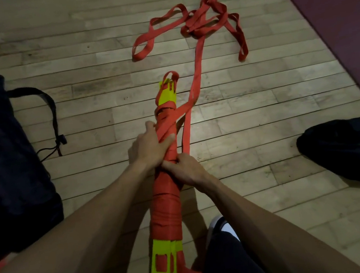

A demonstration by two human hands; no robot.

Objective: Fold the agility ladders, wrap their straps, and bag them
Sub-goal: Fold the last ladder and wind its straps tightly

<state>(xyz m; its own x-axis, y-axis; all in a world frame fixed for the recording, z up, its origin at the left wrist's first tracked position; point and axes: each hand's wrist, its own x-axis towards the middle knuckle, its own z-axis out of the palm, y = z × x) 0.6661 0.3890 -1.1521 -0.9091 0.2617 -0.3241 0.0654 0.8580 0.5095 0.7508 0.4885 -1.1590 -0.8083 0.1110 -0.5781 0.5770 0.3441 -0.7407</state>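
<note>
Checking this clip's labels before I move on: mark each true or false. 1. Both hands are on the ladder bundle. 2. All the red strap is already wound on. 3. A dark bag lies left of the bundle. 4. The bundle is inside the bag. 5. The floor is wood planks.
1. True: the left hand and right hand both grip the ladder bundle.
2. False: much of the red strap lies loose on the floor.
3. True: the dark bag lies to its left.
4. False: the bundle is outside the bag, held over the floor.
5. True: the wood floor is planked.
</note>
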